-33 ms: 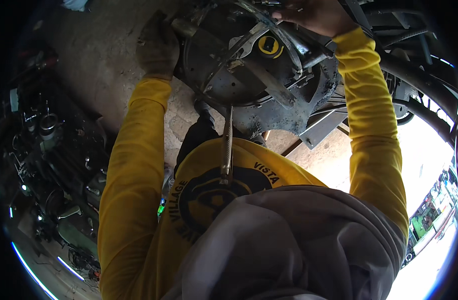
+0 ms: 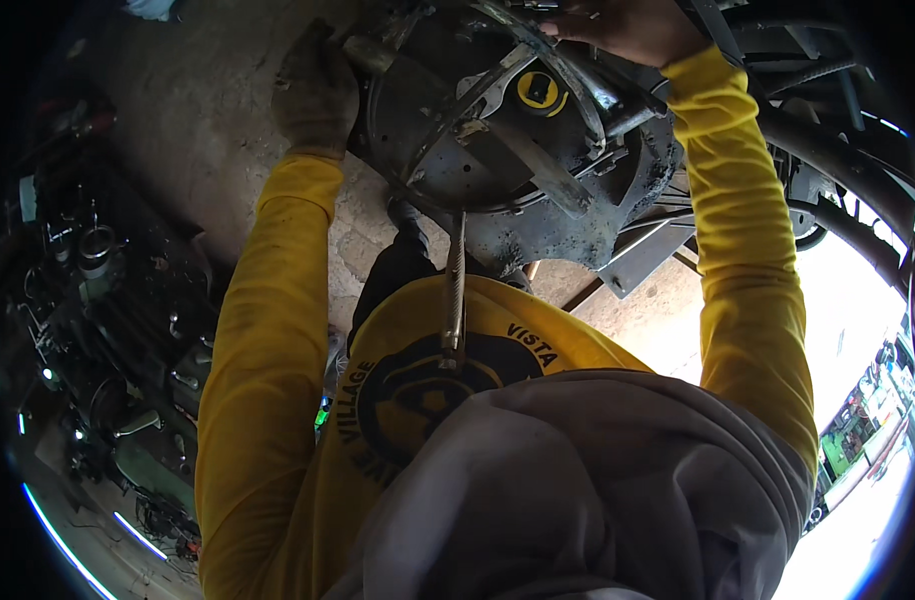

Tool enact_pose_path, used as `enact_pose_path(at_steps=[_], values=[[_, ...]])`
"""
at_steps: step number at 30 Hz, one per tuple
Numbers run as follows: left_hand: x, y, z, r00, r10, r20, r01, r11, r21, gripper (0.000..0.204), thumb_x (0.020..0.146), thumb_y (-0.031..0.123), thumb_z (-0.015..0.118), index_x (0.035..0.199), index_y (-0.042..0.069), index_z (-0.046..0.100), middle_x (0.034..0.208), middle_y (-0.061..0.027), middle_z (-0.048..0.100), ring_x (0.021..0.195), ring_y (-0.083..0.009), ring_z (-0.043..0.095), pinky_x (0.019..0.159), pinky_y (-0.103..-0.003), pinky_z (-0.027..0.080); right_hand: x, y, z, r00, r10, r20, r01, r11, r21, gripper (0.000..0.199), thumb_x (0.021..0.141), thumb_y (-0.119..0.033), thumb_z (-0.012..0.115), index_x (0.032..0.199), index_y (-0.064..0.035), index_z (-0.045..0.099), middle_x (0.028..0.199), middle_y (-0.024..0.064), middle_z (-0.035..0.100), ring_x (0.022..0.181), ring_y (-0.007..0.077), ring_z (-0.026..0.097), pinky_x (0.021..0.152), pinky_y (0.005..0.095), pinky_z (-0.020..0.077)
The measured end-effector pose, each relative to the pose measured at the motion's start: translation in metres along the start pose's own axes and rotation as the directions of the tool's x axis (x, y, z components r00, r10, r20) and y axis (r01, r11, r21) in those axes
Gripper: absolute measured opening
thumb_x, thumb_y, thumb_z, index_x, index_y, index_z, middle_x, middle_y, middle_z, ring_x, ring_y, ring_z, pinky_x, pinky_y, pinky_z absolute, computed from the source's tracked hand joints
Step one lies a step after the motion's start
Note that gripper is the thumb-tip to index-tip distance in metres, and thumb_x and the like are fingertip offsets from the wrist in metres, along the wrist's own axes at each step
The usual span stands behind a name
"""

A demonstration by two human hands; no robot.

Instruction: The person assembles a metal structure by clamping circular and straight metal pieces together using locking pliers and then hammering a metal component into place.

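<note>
Up at the top of the view, the metal frame (image 2: 543, 172) sits between both hands, with a rod (image 2: 455, 290) pointing back toward the yellow shirt (image 2: 508, 310). Left hand (image 2: 316, 100) is curled at its left side; right hand (image 2: 628, 32) has bent fingers near its top. Pretty dim there, so can't tell if either's really gripping. Looks like a steadying step to me; next move calls for a firm left, careful right.

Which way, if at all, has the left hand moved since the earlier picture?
No: the left hand shows no visible shift in any direction against the white thing on the floor.
</note>
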State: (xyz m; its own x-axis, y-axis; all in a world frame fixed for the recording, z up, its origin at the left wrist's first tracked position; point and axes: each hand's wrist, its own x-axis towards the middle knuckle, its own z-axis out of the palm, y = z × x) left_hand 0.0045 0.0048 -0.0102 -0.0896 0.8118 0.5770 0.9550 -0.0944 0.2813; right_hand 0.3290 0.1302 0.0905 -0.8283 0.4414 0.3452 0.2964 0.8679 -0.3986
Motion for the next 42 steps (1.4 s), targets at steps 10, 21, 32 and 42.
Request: enact_pose_path(at_steps=[10, 21, 32, 42], values=[[-0.003, 0.004, 0.001, 0.991, -0.121, 0.058, 0.121, 0.993, 0.012, 0.028, 0.096, 0.020, 0.048, 0.116, 0.008, 0.063, 0.115, -0.0103, 0.067, 0.104, -0.0288, 0.065, 0.091, -0.036, 0.051, 0.042, 0.033, 0.034, 0.902, -0.394, 0.175, 0.428, 0.870, -0.246, 0.019, 0.073, -0.028, 0.076, 0.075, -0.0096, 0.072, 0.074, 0.0069, 0.066, 0.084, 0.0276, 0.057, 0.073, 0.0429, 0.0432], [-0.003, 0.000, 0.002, 0.989, -0.148, 0.006, 0.148, 0.989, 0.005, 0.029, 0.097, 0.025, 0.048, 0.116, 0.012, 0.064, 0.115, -0.0078, 0.068, 0.105, -0.0281, 0.065, 0.092, -0.036, 0.050, 0.015, 0.016, -0.018, 0.844, -0.517, 0.142, 0.530, 0.762, -0.372, 0.028, 0.085, -0.038, 0.072, 0.076, -0.0111, 0.073, 0.068, 0.0060, 0.063, 0.071, 0.0268, 0.059, 0.067, 0.0401, 0.0468], [-0.002, 0.007, 0.001, 0.988, -0.152, 0.002, 0.152, 0.988, -0.001, 0.029, 0.095, 0.027, 0.047, 0.113, 0.013, 0.067, 0.113, -0.0090, 0.069, 0.105, -0.0293, 0.065, 0.091, -0.037, 0.050, 0.049, 0.030, 0.029, 0.788, -0.584, 0.195, 0.604, 0.672, -0.429, 0.034, 0.085, -0.044, 0.069, 0.084, -0.0103, 0.076, 0.081, 0.0088, 0.069, 0.076, 0.0284, 0.062, 0.075, 0.0439, 0.0478], [0.000, 0.005, -0.003, 0.999, -0.054, 0.006, 0.054, 0.998, 0.037, 0.025, 0.095, 0.019, 0.052, 0.114, 0.009, 0.064, 0.109, -0.0125, 0.069, 0.100, -0.0310, 0.066, 0.088, -0.038, 0.052, -0.078, -0.066, 0.033, 0.874, 0.483, -0.046, -0.457, 0.787, -0.414, 0.018, 0.087, -0.029, 0.069, 0.080, -0.0127, 0.073, 0.074, 0.0037, 0.070, 0.068, 0.0243, 0.065, 0.060, 0.0380, 0.0507]])
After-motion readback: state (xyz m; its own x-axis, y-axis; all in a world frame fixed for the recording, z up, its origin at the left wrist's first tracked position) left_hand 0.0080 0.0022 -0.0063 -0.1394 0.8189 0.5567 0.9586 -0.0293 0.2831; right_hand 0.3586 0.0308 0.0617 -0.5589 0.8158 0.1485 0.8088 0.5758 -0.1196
